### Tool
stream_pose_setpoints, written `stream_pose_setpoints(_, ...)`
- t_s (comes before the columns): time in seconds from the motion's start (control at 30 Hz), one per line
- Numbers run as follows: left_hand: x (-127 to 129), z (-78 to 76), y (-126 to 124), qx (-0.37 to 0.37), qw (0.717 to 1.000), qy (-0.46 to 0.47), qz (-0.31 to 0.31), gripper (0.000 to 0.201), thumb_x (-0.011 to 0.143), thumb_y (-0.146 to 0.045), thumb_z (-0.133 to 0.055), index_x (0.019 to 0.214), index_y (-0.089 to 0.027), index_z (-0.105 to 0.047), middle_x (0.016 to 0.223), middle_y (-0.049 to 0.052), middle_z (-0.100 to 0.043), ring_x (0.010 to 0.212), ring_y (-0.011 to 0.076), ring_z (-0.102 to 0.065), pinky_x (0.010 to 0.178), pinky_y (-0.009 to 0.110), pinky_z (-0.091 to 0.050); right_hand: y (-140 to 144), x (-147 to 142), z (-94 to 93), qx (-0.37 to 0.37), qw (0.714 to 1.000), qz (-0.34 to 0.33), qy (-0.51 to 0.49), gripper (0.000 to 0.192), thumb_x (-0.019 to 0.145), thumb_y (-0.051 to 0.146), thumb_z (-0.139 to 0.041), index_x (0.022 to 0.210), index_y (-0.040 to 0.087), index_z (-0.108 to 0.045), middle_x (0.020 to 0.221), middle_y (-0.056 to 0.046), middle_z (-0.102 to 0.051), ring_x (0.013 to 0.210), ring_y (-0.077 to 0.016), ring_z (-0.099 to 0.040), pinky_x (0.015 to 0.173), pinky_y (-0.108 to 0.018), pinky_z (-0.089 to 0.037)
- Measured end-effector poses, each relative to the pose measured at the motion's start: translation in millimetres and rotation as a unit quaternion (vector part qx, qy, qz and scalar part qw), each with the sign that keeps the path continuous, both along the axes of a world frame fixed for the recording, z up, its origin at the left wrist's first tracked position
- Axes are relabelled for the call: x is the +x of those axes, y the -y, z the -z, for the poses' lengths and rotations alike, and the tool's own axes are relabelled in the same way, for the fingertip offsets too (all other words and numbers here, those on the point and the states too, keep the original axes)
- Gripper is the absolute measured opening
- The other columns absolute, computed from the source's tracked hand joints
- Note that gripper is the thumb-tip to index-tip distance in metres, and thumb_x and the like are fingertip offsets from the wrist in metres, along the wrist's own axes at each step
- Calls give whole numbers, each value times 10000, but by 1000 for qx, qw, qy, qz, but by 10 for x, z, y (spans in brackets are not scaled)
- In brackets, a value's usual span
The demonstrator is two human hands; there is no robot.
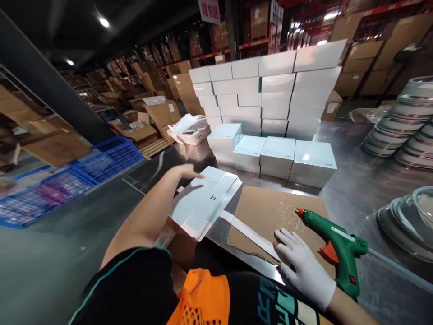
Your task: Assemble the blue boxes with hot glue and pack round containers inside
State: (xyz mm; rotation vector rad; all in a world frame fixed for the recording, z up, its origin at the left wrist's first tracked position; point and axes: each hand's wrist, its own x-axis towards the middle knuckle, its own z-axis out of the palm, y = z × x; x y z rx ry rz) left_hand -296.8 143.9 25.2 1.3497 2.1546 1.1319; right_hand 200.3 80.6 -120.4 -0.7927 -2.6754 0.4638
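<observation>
My bare left hand [188, 172] grips the far-left edge of a flat white box [203, 198], one finger stretched over its top; the other fingers are partly hidden. The box is tilted at the table's near edge, with a small dark mark on its face. My right hand [301, 266], in a white glove, lies with fingers apart on a brown cardboard sheet [250, 203]. Its thumb and fingers touch the end of a white strip [250, 234], which runs toward the box. Right beside this hand lies a green glue gun [338, 239] with an orange trigger, its nozzle over dried glue on the cardboard.
Ahead, a row of white boxes [277, 151] stands before a wall of stacked ones [243, 90]. A white basket [199, 135] is at the table's far-left corner. Stacked round lids [399, 119] and clear round pieces [411, 221] occupy the right. Blue crates [108, 160] sit on the floor, left.
</observation>
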Motion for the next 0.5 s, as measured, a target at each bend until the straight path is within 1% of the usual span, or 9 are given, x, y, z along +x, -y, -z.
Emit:
stream_pose_setpoints(0.03,38,83,158,-50,999,-9,-6,605,561,-567,-1032,754,-199,-592,744,69,-737,907,331,-751,839,403,-596,-1,0,16,4,1000,1,2,271,974,314,-612,1147,189,-779,1592,-223,-618,1518,-450,-549,1212,-734,-464)
stream_pose_setpoints(0.1,112,212,393,-122,992,-30,-26,603,492,-489,-1041,749,-205,-576,699,53,-710,929,366,-755,798,384,-581,-7,4,56,9,1000,6,3,289,952,306,-627,1162,185,-786,1605,-224,-605,1520,-461,-545,1213,-741,-461)
stream_pose_setpoints(0.17,163,261,523,-150,986,-49,-55,590,466,-390,-1029,751,-215,-542,763,77,-732,1054,415,-746,824,372,-560,-21,13,94,11,1000,12,1,297,947,315,-629,1153,186,-799,1617,-225,-590,1520,-474,-541,1210,-754,-456)
stream_pose_setpoints(0.2,178,248,560,-151,985,-54,-71,587,459,-342,-1019,756,-220,-528,819,104,-748,1122,441,-730,846,374,-550,-31,21,112,9,1000,13,0,308,948,325,-627,1157,187,-806,1618,-227,-588,1521,-482,-536,1206,-764,-453)
stream_pose_setpoints(0.23,186,209,585,-143,985,-54,-84,580,463,-307,-1007,770,-222,-522,886,132,-762,1182,461,-711,869,379,-541,-42,31,128,6,1000,14,-3,325,950,342,-627,1170,190,-812,1616,-228,-589,1523,-488,-531,1204,-773,-448)
stream_pose_setpoints(0.3,191,70,623,-112,988,-41,-103,559,494,-293,-985,819,-218,-536,1001,174,-771,1247,479,-681,893,397,-535,-70,52,154,-13,999,22,-21,377,953,405,-636,1211,202,-820,1605,-229,-597,1520,-498,-529,1204,-784,-436)
stream_pose_setpoints(0.37,212,-114,662,-66,993,-6,-95,518,571,-372,-957,882,-205,-577,1044,175,-775,1217,458,-696,871,406,-547,-95,67,148,-69,995,42,-64,463,942,502,-661,1279,225,-817,1580,-226,-623,1504,-495,-546,1218,-757,-441)
stream_pose_setpoints(0.43,309,-279,710,-25,997,51,-48,511,649,-499,-915,941,-183,-638,1009,152,-789,1077,408,-744,809,407,-571,-102,59,68,-133,984,62,-105,584,957,606,-629,1407,261,-769,1534,-211,-668,1463,-467,-597,1203,-687,-502)
stream_pose_setpoints(0.5,535,-368,774,12,992,123,34,571,683,-618,-878,978,-164,-697,949,134,-804,896,347,-766,743,407,-588,-81,18,-114,-187,968,85,-141,713,979,700,-568,1540,274,-674,1562,-199,-648,1482,-439,-581,1220,-639,-498)
